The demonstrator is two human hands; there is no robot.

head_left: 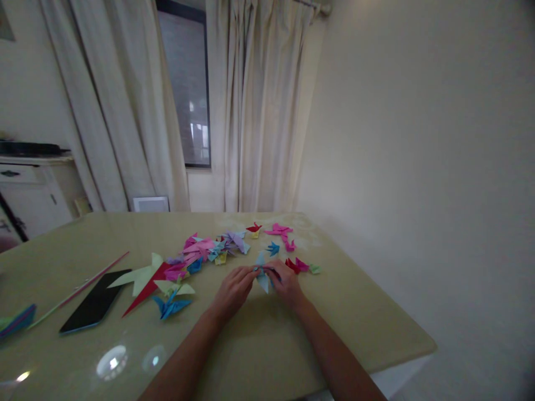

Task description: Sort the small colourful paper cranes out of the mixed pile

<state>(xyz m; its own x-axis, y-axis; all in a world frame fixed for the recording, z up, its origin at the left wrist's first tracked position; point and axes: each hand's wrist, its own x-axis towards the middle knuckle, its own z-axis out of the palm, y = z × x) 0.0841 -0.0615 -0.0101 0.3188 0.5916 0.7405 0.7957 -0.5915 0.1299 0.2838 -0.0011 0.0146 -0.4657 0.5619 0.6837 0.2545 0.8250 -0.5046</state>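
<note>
One blue paper [263, 282] is between the left hand [234, 287] and the right hand [287, 279]; each hand's fingers look nearly closed in a pinch on it, the tips partly hidden. It is at the counter [355, 312], in from the right edge, with folded birds [199, 249] scattered towards the far edge. Doing this well likely means matching the paper's points before pressing, steadying one side while the other is creased; it looks thin, so tugging could tear it. The birds lie loose, outside any container. Beyond the left edge, a cabinet [35, 195] has a shut drawer [25, 173], its contents hidden.
</note>
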